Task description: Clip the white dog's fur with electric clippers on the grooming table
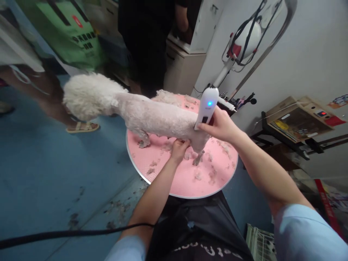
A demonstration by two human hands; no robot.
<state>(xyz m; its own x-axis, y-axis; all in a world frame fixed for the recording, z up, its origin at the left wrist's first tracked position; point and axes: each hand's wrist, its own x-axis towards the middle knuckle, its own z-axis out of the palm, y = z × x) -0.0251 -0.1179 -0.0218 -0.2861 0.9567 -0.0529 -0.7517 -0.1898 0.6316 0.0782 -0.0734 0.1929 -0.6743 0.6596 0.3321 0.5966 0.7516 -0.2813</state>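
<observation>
A white dog (160,116) stands on a round pink grooming table (185,185), its body shorn close and its head still fluffy, facing left. In my right hand (221,125) is a white hair clipper (208,103) with a blue light lit, held against the dog's rump. Its blade end is hidden behind the body of the clipper. Low on the dog's near side, my left hand (179,149) has its fingers closed at the flank, just in front of the hind leg. Clumps of cut hair (152,169) lie around the paws.
One person in black (144,40) stands beyond the table; another person's leg and sandal (83,127) show at left. A dryer (246,38) hangs on a stand at the right. Behind my right arm is a wooden box (301,117). A black cord (76,233) crosses low left.
</observation>
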